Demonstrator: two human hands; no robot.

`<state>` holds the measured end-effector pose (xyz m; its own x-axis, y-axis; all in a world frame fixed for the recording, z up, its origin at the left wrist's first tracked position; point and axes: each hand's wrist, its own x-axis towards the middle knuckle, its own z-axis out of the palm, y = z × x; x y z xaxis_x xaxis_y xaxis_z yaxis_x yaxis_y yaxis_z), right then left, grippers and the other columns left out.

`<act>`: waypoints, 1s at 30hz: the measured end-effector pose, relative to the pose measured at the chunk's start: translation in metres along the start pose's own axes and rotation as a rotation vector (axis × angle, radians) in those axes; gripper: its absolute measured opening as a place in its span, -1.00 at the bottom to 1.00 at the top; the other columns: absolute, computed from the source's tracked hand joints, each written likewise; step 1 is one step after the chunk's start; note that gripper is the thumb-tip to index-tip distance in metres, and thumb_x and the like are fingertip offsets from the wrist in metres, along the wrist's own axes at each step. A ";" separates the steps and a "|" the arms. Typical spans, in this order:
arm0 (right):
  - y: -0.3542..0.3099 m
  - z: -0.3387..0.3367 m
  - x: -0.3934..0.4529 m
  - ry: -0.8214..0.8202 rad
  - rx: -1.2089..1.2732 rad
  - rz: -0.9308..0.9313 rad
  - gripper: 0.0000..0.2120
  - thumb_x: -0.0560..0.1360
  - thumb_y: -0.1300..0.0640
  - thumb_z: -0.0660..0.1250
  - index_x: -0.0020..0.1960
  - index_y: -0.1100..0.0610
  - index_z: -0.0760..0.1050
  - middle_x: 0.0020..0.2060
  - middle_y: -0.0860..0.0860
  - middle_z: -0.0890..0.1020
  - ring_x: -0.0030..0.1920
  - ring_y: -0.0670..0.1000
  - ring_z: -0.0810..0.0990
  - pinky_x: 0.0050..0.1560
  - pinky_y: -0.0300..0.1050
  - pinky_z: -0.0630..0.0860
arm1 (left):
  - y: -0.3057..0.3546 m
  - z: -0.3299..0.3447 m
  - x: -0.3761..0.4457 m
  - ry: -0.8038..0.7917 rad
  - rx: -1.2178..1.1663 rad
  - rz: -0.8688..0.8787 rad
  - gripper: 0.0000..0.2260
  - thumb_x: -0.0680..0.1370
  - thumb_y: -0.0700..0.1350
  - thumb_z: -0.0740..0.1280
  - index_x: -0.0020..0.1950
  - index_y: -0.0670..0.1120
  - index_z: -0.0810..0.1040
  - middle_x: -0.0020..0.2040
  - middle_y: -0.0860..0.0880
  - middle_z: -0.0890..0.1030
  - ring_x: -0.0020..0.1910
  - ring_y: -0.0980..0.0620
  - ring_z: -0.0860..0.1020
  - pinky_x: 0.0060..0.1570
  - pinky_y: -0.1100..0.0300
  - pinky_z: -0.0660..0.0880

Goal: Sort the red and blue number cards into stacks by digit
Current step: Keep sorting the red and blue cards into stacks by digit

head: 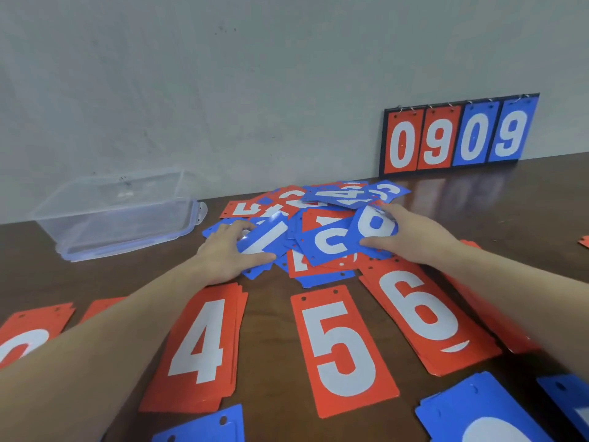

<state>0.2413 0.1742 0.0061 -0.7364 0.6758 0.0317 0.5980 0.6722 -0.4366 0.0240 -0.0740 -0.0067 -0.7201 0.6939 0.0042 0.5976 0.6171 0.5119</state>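
Box (perhaps empty) blocks left.

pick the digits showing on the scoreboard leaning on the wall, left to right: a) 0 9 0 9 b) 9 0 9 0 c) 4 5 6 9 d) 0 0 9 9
a: the scoreboard against the wall shows a red 0, a red 9, a blue 0 and a blue 9 from left to right.
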 end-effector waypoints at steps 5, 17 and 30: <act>-0.006 -0.001 -0.009 0.130 -0.027 -0.061 -0.25 0.40 -0.29 0.46 0.49 -0.10 0.28 0.29 0.00 0.55 0.26 0.10 0.50 0.28 0.11 0.44 | 0.008 -0.002 -0.003 -0.014 -0.033 -0.023 -0.35 0.41 0.24 0.50 0.41 0.13 0.33 0.35 0.01 0.42 0.33 -0.05 0.43 0.34 -0.09 0.41; -0.012 -0.021 -0.042 0.145 0.483 -0.138 -0.21 0.48 0.27 0.44 0.58 -0.11 0.18 0.53 -0.06 0.31 0.43 0.03 0.40 0.16 -0.11 0.54 | 0.027 -0.028 -0.034 0.298 -0.363 -0.067 -0.81 0.53 -0.25 0.42 0.07 -0.07 0.49 -0.10 0.03 0.55 -0.25 0.13 0.52 -0.44 0.44 0.37; -0.060 -0.024 -0.107 -0.026 0.611 -0.215 -0.26 0.52 0.25 0.42 0.52 -0.15 0.13 0.12 -0.12 0.65 0.05 0.00 0.69 0.08 0.09 0.64 | 0.024 -0.057 -0.131 0.138 -0.824 -0.045 -0.83 0.68 0.02 0.25 0.18 0.05 0.59 -0.05 0.10 0.72 -0.19 0.12 0.69 -0.33 0.16 0.58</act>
<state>0.2921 0.0685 0.0506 -0.8320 0.5322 0.1568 0.1542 0.4933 -0.8561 0.1124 -0.1708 0.0541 -0.8055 0.5907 0.0466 0.1567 0.1366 0.9781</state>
